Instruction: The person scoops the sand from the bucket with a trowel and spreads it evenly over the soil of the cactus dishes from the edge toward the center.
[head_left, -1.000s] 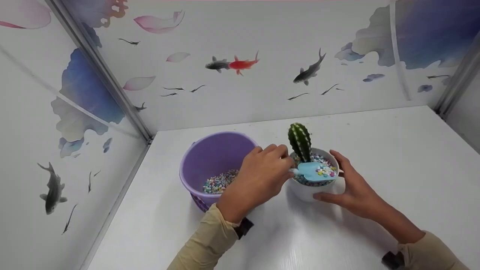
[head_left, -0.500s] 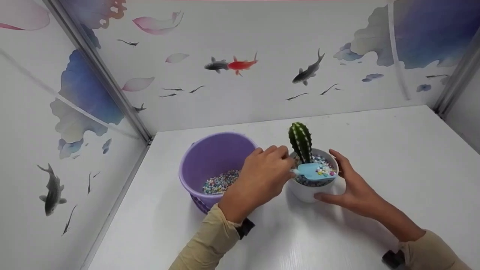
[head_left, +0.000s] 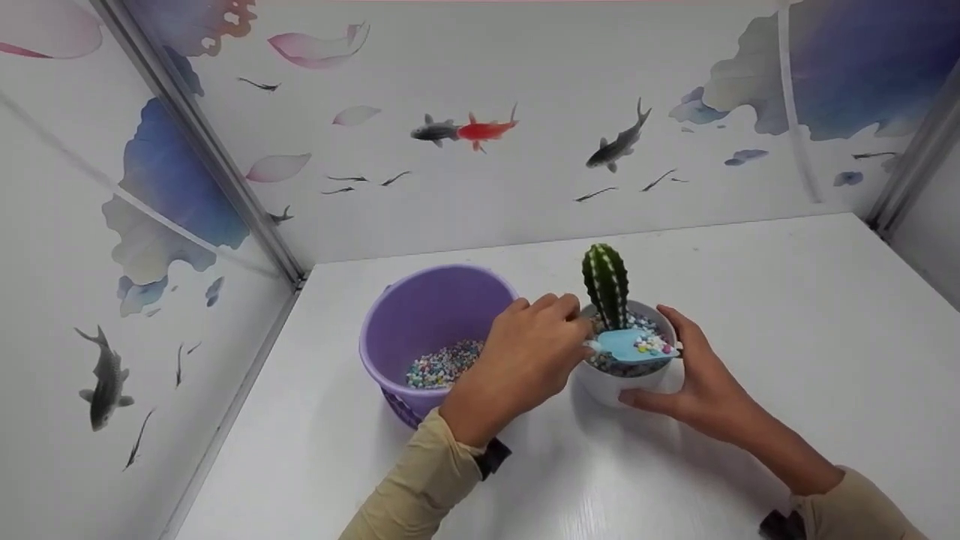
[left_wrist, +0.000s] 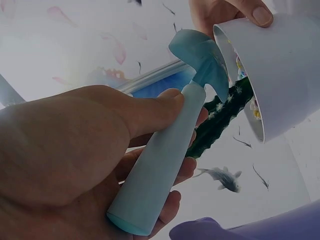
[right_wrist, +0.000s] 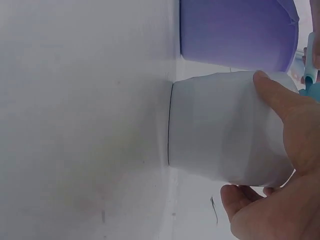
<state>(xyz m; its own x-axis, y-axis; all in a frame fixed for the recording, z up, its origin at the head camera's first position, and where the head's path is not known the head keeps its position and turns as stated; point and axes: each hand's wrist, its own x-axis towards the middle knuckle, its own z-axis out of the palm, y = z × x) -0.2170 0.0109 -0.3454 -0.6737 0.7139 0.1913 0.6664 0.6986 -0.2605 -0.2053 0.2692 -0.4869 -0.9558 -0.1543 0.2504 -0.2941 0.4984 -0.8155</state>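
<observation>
My left hand [head_left: 525, 352] grips the handle of a small light-blue scoop [head_left: 622, 346], thumb along the handle in the left wrist view. Colourful pebbles [head_left: 652, 344] lie on the scoop's blade, which is over the mouth of a white pot [head_left: 611, 388]. A green ribbed cactus [head_left: 605, 283] stands in the pot amid more pebbles, leaning slightly. My right hand [head_left: 709, 382] holds the pot from the right, thumb on the near side and fingers round the far side, as the right wrist view [right_wrist: 280, 145] also shows.
A purple bucket [head_left: 397, 322] with multicoloured pebbles [head_left: 442, 365] at its bottom stands left of the pot, partly behind my left forearm. The white tabletop [head_left: 787, 322] meets a wall panel [head_left: 525, 202] printed with fish at the back.
The cactus, scoop and left hand have shifted slightly to the right. The right thumb has slid a little left along the pot. The pebbles stay on the scoop.
</observation>
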